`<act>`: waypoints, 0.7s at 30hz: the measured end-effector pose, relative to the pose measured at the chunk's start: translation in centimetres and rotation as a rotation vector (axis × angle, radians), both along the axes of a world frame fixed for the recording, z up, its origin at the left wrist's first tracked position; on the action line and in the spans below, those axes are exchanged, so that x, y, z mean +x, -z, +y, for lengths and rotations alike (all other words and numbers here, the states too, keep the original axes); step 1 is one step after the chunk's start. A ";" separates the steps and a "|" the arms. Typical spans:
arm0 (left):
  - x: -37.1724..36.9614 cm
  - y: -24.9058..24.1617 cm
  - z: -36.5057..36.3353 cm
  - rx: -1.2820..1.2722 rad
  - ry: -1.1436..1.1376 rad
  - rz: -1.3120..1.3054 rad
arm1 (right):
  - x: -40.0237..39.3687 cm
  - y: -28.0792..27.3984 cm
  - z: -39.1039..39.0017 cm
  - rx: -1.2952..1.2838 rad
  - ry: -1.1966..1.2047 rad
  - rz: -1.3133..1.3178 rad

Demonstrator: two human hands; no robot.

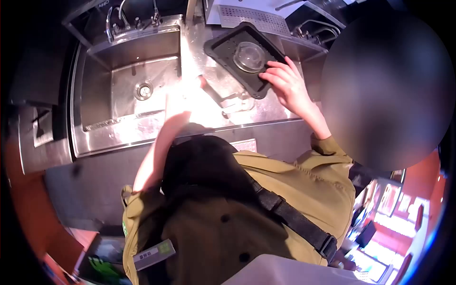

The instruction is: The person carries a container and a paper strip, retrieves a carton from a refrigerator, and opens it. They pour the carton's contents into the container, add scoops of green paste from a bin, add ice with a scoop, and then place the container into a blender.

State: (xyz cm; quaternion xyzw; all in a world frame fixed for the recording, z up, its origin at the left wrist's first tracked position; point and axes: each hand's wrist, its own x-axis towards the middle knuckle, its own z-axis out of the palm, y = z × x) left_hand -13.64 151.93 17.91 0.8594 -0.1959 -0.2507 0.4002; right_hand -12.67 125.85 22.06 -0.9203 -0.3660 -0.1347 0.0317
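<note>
My right hand grips the right rim of a black rectangular tray, its fingers reaching over the edge into the tray. Inside sits a round clear container, close to my fingertips. Drops or small specks dot the tray's dark surface. My left hand is over the steel counter between the basins, washed out by strong glare. Its fingers do not show, so I cannot see what it holds. Beside it a dark strip runs toward a shiny pale shape on the counter; neither can be made out clearly.
A deep steel sink with a round drain lies to the left, with taps behind it. A perforated metal plate and more taps are at the back right. A large blurred round shape covers the right side.
</note>
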 end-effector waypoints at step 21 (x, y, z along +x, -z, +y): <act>16.4 -5.3 -4.0 -0.326 0.192 -1.009 | -2.0 -5.1 3.2 0.996 0.687 0.329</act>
